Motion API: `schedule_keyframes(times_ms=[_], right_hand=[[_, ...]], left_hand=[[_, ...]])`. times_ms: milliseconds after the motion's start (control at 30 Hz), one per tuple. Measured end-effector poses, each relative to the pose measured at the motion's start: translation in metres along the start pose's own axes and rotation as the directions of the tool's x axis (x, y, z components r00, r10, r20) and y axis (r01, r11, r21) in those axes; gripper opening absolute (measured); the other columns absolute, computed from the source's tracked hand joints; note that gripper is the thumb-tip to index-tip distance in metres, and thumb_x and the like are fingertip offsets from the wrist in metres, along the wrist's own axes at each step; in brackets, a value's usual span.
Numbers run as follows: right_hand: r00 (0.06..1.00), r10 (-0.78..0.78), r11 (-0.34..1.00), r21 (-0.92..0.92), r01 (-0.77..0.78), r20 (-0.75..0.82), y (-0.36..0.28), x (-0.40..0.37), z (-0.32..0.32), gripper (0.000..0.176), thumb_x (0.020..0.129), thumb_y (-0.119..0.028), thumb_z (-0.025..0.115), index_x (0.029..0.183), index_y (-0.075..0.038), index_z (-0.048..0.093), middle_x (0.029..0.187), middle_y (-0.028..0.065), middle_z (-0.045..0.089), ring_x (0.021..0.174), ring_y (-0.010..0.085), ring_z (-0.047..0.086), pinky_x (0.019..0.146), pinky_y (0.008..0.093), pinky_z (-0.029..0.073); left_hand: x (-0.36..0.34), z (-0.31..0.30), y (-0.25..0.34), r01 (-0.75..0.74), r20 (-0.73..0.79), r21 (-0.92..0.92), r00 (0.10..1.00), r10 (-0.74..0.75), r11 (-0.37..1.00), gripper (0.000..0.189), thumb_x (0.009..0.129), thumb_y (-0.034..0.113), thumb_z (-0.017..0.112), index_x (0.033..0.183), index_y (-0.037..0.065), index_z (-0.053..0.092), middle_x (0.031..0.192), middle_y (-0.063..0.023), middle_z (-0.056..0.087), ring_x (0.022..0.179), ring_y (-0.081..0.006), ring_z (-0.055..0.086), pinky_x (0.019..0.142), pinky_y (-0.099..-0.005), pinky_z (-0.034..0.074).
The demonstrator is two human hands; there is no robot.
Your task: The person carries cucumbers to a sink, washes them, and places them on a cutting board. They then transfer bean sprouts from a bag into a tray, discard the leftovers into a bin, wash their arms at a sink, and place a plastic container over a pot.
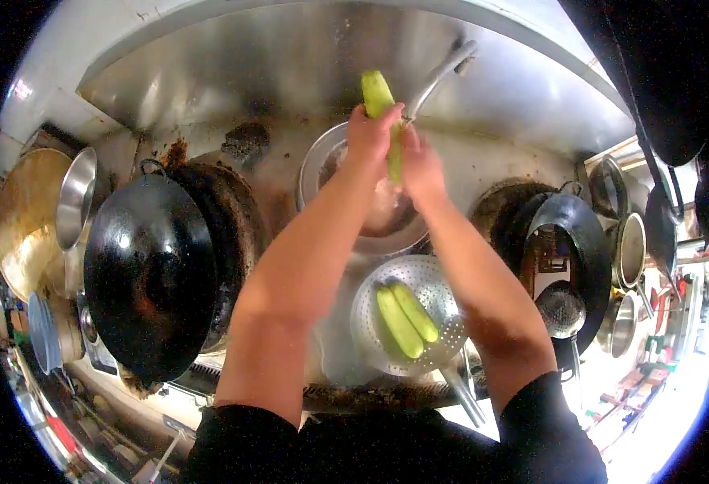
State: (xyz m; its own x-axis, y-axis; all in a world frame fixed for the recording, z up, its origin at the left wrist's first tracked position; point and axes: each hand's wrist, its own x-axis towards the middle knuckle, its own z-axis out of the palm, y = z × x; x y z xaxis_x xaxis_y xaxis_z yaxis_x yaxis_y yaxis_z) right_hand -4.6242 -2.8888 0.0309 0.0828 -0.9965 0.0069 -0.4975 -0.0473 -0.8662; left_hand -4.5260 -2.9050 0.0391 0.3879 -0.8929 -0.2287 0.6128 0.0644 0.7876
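Note:
My left hand [371,135] is wrapped round a long pale green squash [377,90], which it holds up over a round metal basin [309,173]. Close against the squash's lower part is my right hand [421,165], its fingers closed; whatever they grip is hidden and slightly blurred. A faucet spout [443,77] reaches down behind the hands. Below the basin, two more pale green squashes [403,324] lie side by side in a perforated metal strainer [371,294] with a long handle. The basin's contents are mostly covered by my hands and forearms.
A black wok [149,278] leans on the left burner. Another dark wok [584,242] stands tilted at right, with a perforated ladle [561,310] before it. Metal bowls [76,198] are at far left, and several pans [630,250] at far right. A steel backsplash [274,73] rises behind.

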Motion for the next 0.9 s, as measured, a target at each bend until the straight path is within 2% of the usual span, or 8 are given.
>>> schedule_keyframes(times_ms=[33, 67, 100, 333, 500, 667, 733, 900], right_hand=[[1.0, -0.001, 1.0, -0.002, 0.001, -0.004, 0.0, 0.0, -0.011, 0.048, 0.093, -0.051, 0.036, 0.093, -0.007, 0.055, 0.069, 0.0201, 0.06, 0.056, 0.0367, 0.06, 0.058, 0.0432, 0.051], [0.815, 0.162, 0.724, 0.494, -0.482, 0.557, -0.001, -0.002, -0.03, 0.046, 0.093, -0.052, 0.036, 0.093, -0.01, 0.055, 0.065, 0.0166, 0.058, 0.046, 0.0281, 0.054, 0.045, 0.0356, 0.046], [0.401, -0.128, 0.114, 0.415, -0.903, 0.907, -0.002, -0.006, -0.041, 0.045, 0.093, -0.053, 0.035, 0.093, -0.013, 0.056, 0.061, 0.0131, 0.057, 0.036, 0.0195, 0.048, 0.033, 0.028, 0.041], [0.751, 0.266, 0.445, 0.614, -0.652, 0.604, 0.039, -0.091, -0.072, 0.04, 0.087, -0.047, 0.055, 0.105, -0.011, 0.055, 0.074, 0.0062, 0.06, 0.047, 0.0115, 0.051, 0.038, 0.022, 0.04], [0.926, 0.214, 0.975, -0.014, -0.22, 0.312, 0.094, -0.183, -0.094, 0.056, 0.075, -0.029, 0.073, 0.116, 0.0, 0.048, 0.092, 0.01, 0.063, 0.082, 0.0176, 0.057, 0.074, 0.0313, 0.048], [0.937, 0.28, 0.944, -0.235, -0.231, 0.207, 0.109, -0.25, -0.105, 0.064, 0.074, -0.028, 0.073, 0.124, -0.003, 0.042, 0.102, 0.0154, 0.062, 0.095, 0.0281, 0.06, 0.082, 0.0393, 0.047], [0.928, 0.334, 0.898, -0.355, -0.26, 0.166, 0.135, -0.265, -0.11, 0.071, 0.07, -0.026, 0.075, 0.129, -0.007, 0.04, 0.109, 0.0201, 0.059, 0.097, 0.0344, 0.059, 0.083, 0.0419, 0.047], [0.977, 0.176, 0.855, -0.51, -0.092, 0.119, 0.177, -0.272, -0.1, 0.068, 0.071, -0.027, 0.073, 0.128, -0.007, 0.041, 0.111, 0.0202, 0.059, 0.099, 0.0361, 0.058, 0.084, 0.0431, 0.046]], left_hand=[[-0.004, 0.001, 0.008, -0.02, 0.082, -0.027, 0.996, 0.023, 0.999, 0.039, 0.074, 0.015, 0.071, 0.103, 0.002, 0.048, 0.085, -0.0078, 0.055, 0.076, -0.0183, 0.055, 0.064, -0.0346, 0.047], [0.0, -0.001, 0.008, -0.021, 0.146, -0.053, 0.989, 0.028, 0.998, 0.036, 0.074, 0.012, 0.069, 0.102, 0.003, 0.047, 0.083, -0.0077, 0.054, 0.073, -0.0193, 0.057, 0.063, -0.036, 0.048], [0.0, -0.001, 0.006, -0.022, 0.149, -0.056, 0.988, 0.03, 0.998, 0.036, 0.074, 0.012, 0.069, 0.102, 0.003, 0.047, 0.083, -0.0077, 0.054, 0.073, -0.0193, 0.057, 0.063, -0.036, 0.048], [-0.061, 0.005, -0.009, 0.099, 0.292, -0.136, 0.955, -0.056, 0.986, 0.029, 0.074, -0.002, 0.063, 0.096, 0.005, 0.046, 0.077, -0.0085, 0.055, 0.065, -0.0222, 0.059, 0.059, -0.0371, 0.052], [-0.116, -0.014, -0.082, 0.208, -0.021, -0.225, 0.976, -0.218, 0.952, 0.016, 0.082, 0.007, 0.063, 0.085, 0.007, 0.048, 0.071, -0.0072, 0.054, 0.06, -0.0178, 0.055, 0.054, -0.0327, 0.05], [-0.2, -0.046, -0.134, 0.329, -0.022, 0.258, 0.942, -0.335, 0.908, 0.019, 0.088, 0.02, 0.058, 0.09, 0.003, 0.051, 0.075, -0.0091, 0.058, 0.067, -0.0199, 0.058, 0.061, -0.0368, 0.05], [-0.221, -0.08, -0.14, -0.111, -0.002, 0.681, 0.988, 0.154, 0.724, 0.025, 0.087, 0.023, 0.056, 0.096, 0.0, 0.053, 0.087, -0.0121, 0.06, 0.078, -0.0238, 0.058, 0.068, -0.0408, 0.048], [-0.278, -0.129, -0.186, 0.503, -0.509, 0.675, 0.847, -0.152, 0.54, 0.037, 0.078, 0.025, 0.062, 0.102, -0.002, 0.054, 0.101, -0.0199, 0.061, 0.093, -0.032, 0.06, 0.077, -0.0414, 0.049]])
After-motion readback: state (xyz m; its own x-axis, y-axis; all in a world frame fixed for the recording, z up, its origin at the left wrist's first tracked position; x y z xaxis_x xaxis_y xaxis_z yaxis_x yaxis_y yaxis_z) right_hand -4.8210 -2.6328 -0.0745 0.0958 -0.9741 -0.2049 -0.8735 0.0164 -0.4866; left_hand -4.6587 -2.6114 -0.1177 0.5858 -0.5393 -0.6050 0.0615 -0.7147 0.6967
